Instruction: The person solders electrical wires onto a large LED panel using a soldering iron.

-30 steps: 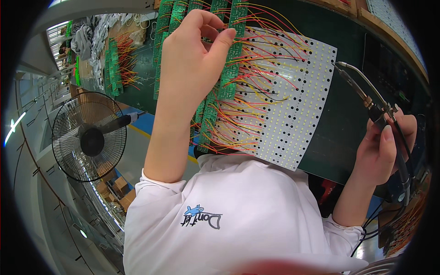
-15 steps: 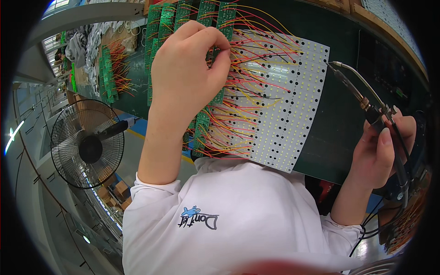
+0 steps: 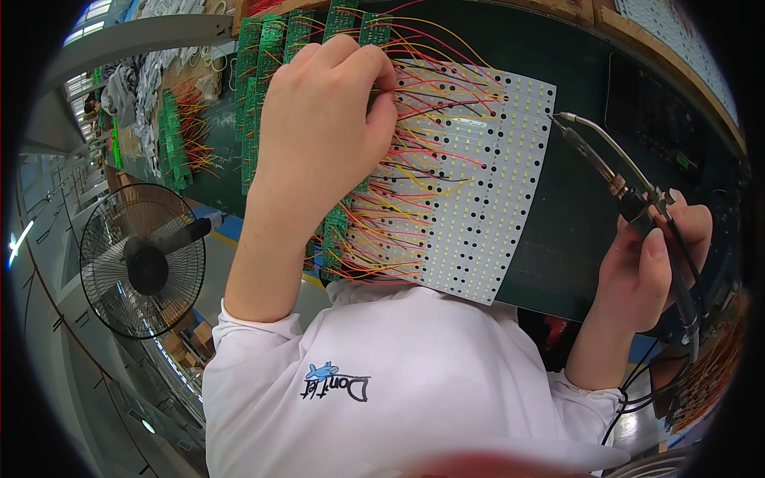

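White LED panel lies flat on the dark green tabletop, thin, light and bendy; its red and yellow wires look fragile at the joints, so I judge its bare edges the safest hold. My left hand has its fingers pinched narrow on the wires. My right hand is wrapped around a soldering iron, tip off the panel.

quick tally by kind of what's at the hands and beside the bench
white led panel: 1, under the left hand
soldering iron: 1, held in the right hand
standing fan: 1, at the left
wire colours on the panel: 3 (red, yellow, black)
green circuit boards: too overlapped to count
total of counted things: 3
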A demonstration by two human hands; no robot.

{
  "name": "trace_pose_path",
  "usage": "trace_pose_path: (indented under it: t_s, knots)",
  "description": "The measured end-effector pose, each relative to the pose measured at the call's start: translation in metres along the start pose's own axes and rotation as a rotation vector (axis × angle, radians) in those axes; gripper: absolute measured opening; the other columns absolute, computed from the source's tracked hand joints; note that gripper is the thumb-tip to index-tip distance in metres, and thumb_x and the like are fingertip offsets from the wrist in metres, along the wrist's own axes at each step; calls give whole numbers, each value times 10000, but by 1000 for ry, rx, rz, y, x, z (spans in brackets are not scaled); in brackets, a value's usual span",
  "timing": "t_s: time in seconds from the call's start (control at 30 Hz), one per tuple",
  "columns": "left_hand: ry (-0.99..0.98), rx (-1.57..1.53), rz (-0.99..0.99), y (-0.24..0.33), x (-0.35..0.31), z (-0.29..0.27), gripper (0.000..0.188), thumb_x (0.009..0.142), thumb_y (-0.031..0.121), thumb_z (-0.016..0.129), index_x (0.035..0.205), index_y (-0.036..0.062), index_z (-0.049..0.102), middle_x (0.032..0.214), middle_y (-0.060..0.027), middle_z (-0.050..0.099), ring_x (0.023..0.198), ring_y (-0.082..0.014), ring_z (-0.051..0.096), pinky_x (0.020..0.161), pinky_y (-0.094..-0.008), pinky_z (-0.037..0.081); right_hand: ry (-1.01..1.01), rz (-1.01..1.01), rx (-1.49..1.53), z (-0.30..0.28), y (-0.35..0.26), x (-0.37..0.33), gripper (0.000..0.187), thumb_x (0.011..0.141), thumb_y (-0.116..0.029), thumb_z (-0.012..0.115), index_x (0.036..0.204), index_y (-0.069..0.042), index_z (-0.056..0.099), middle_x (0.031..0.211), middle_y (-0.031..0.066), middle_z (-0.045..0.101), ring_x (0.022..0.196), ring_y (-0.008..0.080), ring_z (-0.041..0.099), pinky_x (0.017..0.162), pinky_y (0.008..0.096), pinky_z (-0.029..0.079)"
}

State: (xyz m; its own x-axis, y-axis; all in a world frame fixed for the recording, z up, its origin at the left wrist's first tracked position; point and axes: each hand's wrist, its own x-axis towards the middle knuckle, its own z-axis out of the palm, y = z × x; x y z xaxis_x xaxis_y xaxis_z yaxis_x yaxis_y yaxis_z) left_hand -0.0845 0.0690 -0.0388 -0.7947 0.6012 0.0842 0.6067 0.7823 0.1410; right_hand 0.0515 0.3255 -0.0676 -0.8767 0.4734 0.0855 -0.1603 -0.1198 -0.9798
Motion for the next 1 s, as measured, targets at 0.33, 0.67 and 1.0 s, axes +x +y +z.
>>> trace_pose_path:
  t_s: [0.33, 0.67, 1.0]
  knots:
    - [15, -158, 32, -15, -6, -6, 139, 746, -39, 645, 867, 26, 621, 827, -77, 654, 777, -226, 627, 662, -317, 485, 3, 42, -4, 1, 1, -2, 321, 777, -230, 702, 893, -76, 445, 805, 45, 482, 645, 85, 462, 518, 179, 382]
    - [30, -420, 3, -14, -4, -8, 143, 782, -6, 652, 917, 34, 631, 733, -30, 596, 664, -123, 525, 636, -271, 431, 15, 54, 3, -3, 3, -2, 314, 776, -215, 706, 909, -68, 463, 824, 37, 483, 684, 83, 480, 549, 163, 391]
    - [18, -192, 280, -4, 20, 7, 136, 773, 114, 722, 898, 92, 671, 586, -11, 472, 566, -167, 465, 569, -308, 371, 41, 45, -12, 2, 1, 0, 292, 775, -221, 676, 863, -68, 443, 792, 43, 483, 613, 81, 438, 533, 184, 383]
